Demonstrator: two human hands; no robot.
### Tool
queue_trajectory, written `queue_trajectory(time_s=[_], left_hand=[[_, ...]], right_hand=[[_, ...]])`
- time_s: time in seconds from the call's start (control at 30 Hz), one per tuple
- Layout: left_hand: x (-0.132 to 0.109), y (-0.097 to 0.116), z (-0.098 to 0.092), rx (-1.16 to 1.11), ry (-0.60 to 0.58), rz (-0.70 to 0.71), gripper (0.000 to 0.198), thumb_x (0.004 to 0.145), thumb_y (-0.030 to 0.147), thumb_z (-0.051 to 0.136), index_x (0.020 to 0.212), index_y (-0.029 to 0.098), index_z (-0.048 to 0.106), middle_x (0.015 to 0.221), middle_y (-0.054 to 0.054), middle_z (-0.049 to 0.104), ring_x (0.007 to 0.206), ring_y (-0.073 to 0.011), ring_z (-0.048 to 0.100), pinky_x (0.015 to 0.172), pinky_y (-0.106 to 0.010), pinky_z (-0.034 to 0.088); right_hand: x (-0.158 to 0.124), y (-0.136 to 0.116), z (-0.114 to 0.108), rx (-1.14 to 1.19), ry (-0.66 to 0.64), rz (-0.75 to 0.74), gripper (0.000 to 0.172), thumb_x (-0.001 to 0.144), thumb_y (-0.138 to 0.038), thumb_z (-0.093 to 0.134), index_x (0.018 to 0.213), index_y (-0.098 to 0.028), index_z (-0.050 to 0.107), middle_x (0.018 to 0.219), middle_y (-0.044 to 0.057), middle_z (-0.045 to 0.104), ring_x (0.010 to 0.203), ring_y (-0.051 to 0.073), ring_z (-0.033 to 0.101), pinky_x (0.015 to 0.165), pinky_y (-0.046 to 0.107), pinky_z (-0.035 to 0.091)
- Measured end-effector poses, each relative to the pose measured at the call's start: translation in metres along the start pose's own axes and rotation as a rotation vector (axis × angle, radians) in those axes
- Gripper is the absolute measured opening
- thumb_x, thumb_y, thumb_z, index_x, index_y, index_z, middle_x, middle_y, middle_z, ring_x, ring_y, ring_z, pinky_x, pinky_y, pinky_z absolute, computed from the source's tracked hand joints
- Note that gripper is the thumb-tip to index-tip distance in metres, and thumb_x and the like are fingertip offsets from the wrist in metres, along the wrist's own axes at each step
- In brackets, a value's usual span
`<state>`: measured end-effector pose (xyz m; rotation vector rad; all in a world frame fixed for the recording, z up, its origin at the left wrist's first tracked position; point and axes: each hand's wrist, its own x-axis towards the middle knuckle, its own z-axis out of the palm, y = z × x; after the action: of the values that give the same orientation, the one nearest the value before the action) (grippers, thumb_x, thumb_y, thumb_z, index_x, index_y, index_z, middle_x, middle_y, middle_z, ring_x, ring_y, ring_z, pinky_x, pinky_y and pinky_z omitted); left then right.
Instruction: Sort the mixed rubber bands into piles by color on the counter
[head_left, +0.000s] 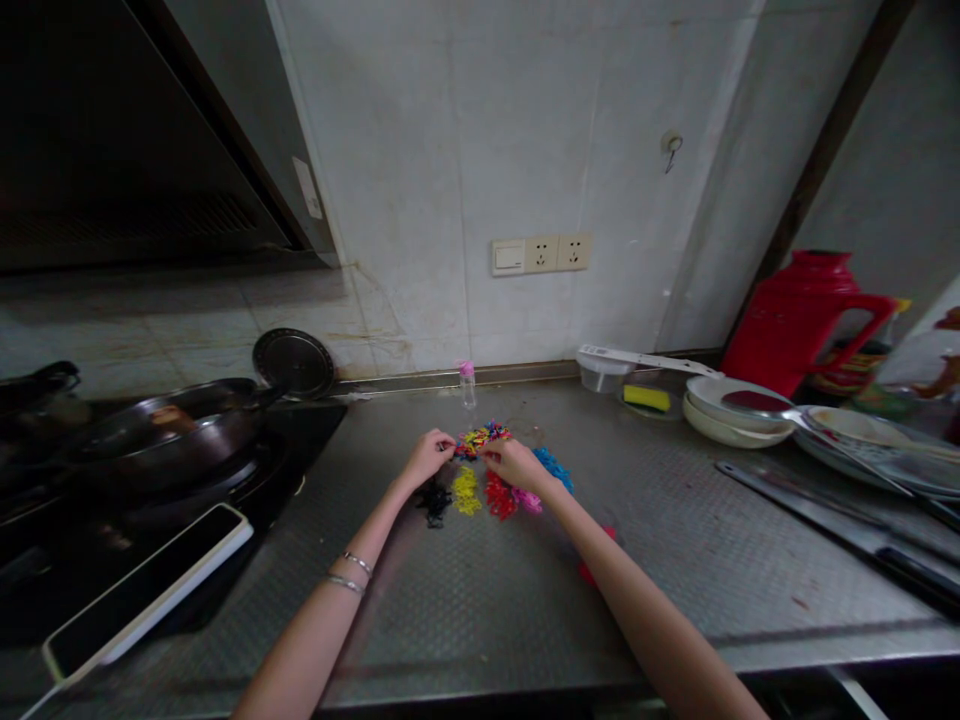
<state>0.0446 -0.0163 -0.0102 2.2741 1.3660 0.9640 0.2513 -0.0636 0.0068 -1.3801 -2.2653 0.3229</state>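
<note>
Mixed pile (474,438) of small multicoloured pieces lies on the metal counter (420,620), between the two hands. Left hand (433,453): fingertips drawn in at the pile's left edge; cannot tell whether a piece is gripped. Right hand (510,462): fingers bent at the right edge, hold likewise unclear. Near side, left to right: black pile (433,503), yellow pile (466,492), red pile (499,497), pink pile (528,501) (blue pile (556,469) just right of the right hand).

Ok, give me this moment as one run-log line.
left hand: at multicoloured pile, left edge | right hand: at its near right side | nearby: black pile, yellow pile, red pile, pink pile, blue pile | grip: unclear
</note>
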Motion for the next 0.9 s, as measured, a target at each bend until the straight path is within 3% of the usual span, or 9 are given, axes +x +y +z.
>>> queue_trajectory(time_s=[0.33,0.67,0.9], left_hand=[[0.001,0.018,0.008,-0.215,-0.014,0.033,0.014,0.071,0.019,0.056,0.077,0.012,0.066,0.079,-0.006,0.059,0.071,-0.0119,0.055,0.067,-0.024,0.044],[0.000,0.025,0.012,-0.200,-0.031,0.019,0.014,0.071,0.019,0.056,0.075,0.011,0.067,0.076,-0.006,0.061,0.067,-0.0121,0.055,0.065,-0.024,0.044],[0.001,0.017,0.011,-0.200,0.023,-0.059,0.015,0.070,0.021,0.056,0.072,0.011,0.067,0.076,-0.007,0.064,0.068,-0.0131,0.057,0.066,-0.025,0.045]], right_hand=[[-0.001,-0.015,0.004,-0.070,0.079,0.057,0.034,0.081,-0.043,0.046,0.109,-0.027,0.054,0.104,0.004,0.061,0.091,0.016,0.056,0.072,0.022,0.041],[0.001,-0.010,0.009,-0.085,0.101,0.042,0.024,0.085,-0.034,0.041,0.097,-0.025,0.060,0.101,0.003,0.062,0.095,0.016,0.055,0.075,0.023,0.041],[0.003,0.009,0.005,-0.111,0.137,0.129,0.025,0.085,-0.030,0.041,0.101,-0.025,0.060,0.104,0.004,0.061,0.098,0.016,0.054,0.078,0.024,0.041]])
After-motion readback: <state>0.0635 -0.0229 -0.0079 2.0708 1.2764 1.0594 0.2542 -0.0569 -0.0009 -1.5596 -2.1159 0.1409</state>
